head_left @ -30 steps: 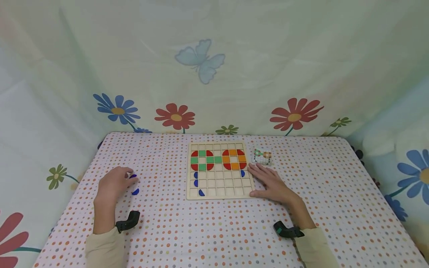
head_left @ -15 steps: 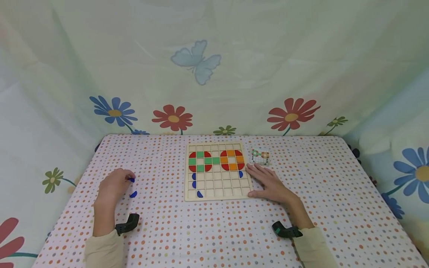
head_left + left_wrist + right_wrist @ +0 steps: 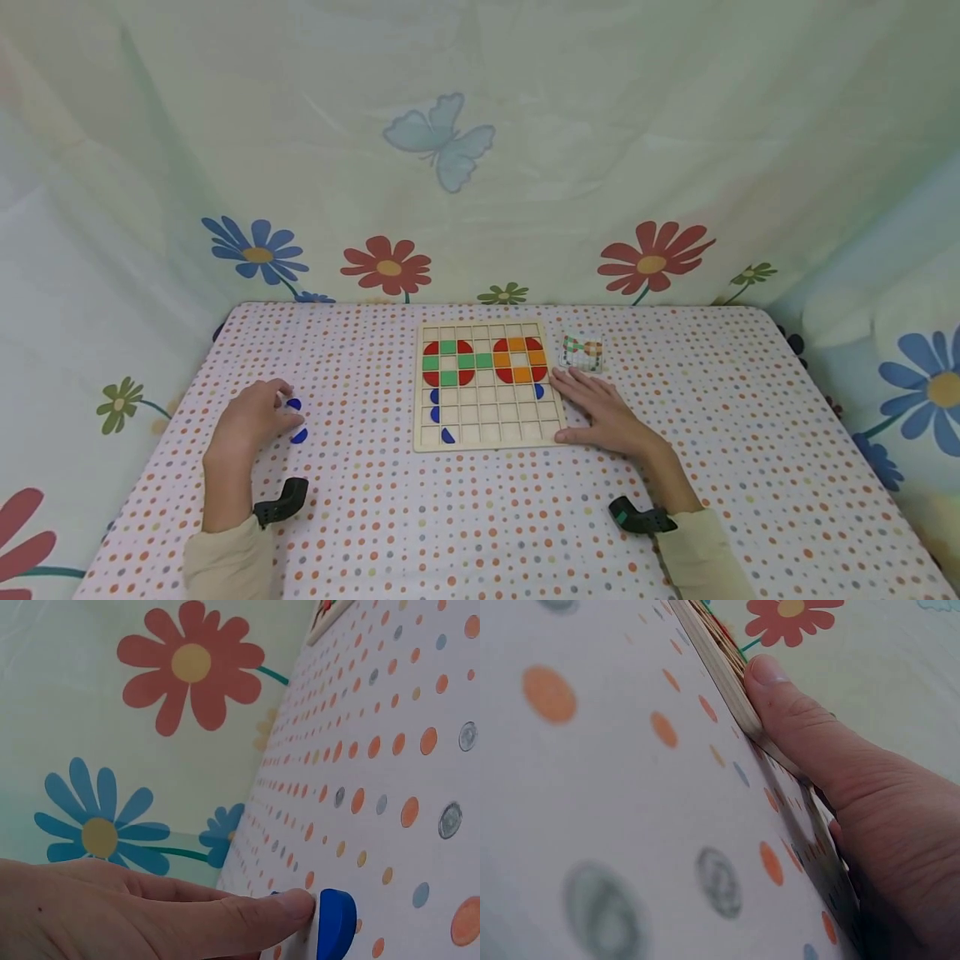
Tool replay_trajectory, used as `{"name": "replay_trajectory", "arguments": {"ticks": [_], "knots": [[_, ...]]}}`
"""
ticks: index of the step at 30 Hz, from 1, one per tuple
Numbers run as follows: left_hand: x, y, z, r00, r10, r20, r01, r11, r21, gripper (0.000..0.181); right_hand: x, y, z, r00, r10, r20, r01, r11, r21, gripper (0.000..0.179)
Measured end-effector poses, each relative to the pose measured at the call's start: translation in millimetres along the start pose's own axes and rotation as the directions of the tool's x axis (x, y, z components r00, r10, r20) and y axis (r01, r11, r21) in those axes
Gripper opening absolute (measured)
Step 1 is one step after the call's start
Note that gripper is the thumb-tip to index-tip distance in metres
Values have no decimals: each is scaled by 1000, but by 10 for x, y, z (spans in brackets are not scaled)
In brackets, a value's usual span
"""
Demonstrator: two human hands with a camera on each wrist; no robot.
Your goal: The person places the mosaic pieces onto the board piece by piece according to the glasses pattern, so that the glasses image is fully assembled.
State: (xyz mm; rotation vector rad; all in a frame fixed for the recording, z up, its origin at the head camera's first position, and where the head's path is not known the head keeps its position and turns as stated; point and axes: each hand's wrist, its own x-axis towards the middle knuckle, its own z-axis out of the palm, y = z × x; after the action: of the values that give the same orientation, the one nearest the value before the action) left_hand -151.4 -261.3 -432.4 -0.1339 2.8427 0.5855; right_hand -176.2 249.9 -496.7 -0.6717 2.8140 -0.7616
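Observation:
Two blue half-disc pieces lie on the spotted cloth at the left, an upper one [image 3: 294, 403] and a lower one [image 3: 300, 436]. My left hand [image 3: 251, 417] is right beside them, thumb and forefinger spread apart around the upper piece's left side. In the left wrist view the thumb [image 3: 292, 906] is close to one blue piece [image 3: 337, 922]; a second blue bit shows behind it, mostly hidden. My right hand [image 3: 603, 412] rests with spread fingers at the right edge of the wooden grid board [image 3: 487, 412], thumb [image 3: 769, 675] on its near corner.
On the board are red, green and orange shapes, plus several blue half discs [image 3: 435, 414] in the left and right columns. A small pattern card [image 3: 582, 353] lies right of the board. A flowered curtain [image 3: 525, 167] stands behind the table [image 3: 480, 517].
My left hand closed in on the upper blue piece, then its thumb and forefinger parted and it drew slightly left. The upper piece has turned a little. My right hand stays at the board.

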Motion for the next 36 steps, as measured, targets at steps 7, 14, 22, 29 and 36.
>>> {"name": "replay_trajectory", "arguments": {"ticks": [7, 14, 22, 29, 36], "knots": [[62, -21, 47, 998, 55, -36, -54, 998, 33, 41, -5, -1, 4, 1000, 8, 2, -8, 1000, -5, 91], [113, -45, 123, 992, 100, -76, -99, 995, 22, 29, -17, 10, 11, 1000, -4, -6, 4, 1000, -1, 90], [94, 1, 115, 995, 53, -87, -48, 997, 58, 29, -13, -6, 3, 1000, -15, -23, 15, 1000, -13, 90], [90, 56, 114, 995, 60, -73, -55, 996, 70, 25, 9, -10, 1, 1000, -10, -17, 10, 1000, -19, 90], [94, 64, 131, 994, 56, -92, -52, 998, 40, 20, 8, -8, 0, 1000, -15, -18, 14, 1000, -23, 89]]}}
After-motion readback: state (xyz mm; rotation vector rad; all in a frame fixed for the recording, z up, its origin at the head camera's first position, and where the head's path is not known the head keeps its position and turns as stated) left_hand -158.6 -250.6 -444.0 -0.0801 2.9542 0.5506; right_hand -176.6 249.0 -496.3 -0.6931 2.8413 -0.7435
